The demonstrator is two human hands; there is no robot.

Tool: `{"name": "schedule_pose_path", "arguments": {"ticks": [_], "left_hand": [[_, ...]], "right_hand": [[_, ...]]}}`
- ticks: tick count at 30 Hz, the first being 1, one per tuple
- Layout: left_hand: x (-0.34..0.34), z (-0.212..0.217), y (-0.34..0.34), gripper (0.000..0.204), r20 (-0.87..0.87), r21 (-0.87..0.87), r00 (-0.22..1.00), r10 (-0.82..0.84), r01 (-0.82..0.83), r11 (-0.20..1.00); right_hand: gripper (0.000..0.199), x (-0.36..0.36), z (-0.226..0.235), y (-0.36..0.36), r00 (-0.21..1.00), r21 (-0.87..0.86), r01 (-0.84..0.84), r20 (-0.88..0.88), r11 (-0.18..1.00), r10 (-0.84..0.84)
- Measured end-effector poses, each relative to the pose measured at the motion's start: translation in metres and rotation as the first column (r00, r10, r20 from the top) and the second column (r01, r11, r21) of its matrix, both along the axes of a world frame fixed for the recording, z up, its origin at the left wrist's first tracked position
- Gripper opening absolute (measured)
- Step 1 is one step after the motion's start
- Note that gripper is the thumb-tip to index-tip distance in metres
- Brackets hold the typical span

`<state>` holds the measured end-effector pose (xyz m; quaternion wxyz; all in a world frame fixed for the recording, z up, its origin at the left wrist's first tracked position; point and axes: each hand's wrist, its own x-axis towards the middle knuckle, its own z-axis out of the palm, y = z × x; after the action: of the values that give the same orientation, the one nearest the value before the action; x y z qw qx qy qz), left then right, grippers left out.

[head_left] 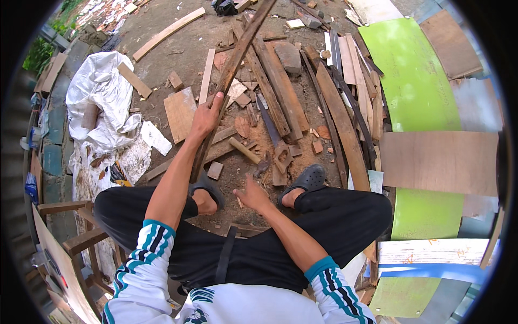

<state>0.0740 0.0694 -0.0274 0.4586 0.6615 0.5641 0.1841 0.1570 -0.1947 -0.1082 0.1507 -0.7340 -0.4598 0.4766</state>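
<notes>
My left hand is closed around a long, dark wooden strip. The strip slants from the ground beside my left foot up past the far edge of the view. Low between my knees is my right hand, empty as far as I can see, with thumb and forefinger spread apart. Just beyond it lies a hammer with a pale wooden handle and a dark head. A handsaw rests on the ground behind the hammer, its wooden grip toward me. Wood offcuts and sawdust surround these tools.
Long boards lie to the right, beside bright green panels and a brown plywood sheet. On the left are a crumpled white sack and a wooden frame. Dark clogs are on my feet.
</notes>
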Motion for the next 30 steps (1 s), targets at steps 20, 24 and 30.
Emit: {"name": "schedule_pose_path", "arguments": {"ticks": [20, 24, 30], "left_hand": [[-0.037, -0.213, 0.016, 0.096, -0.390, -0.208, 0.835, -0.389, 0.332, 0.920], [-0.027, -0.216, 0.030, 0.094, -0.425, -0.233, 0.786, -0.448, 0.384, 0.894], [-0.043, -0.204, 0.042, 0.086, -0.480, -0.138, 0.776, -0.408, 0.392, 0.909]], "right_hand": [[0.089, 0.123, -0.123, -0.014, 0.684, -0.281, 0.726, 0.388, 0.628, -0.617], [0.086, 0.154, -0.152, -0.006, 0.632, -0.376, 0.763, 0.258, 0.526, -0.731], [0.075, 0.151, -0.130, 0.042, 0.549, -0.434, 0.758, 0.020, 0.488, -0.835]]}}
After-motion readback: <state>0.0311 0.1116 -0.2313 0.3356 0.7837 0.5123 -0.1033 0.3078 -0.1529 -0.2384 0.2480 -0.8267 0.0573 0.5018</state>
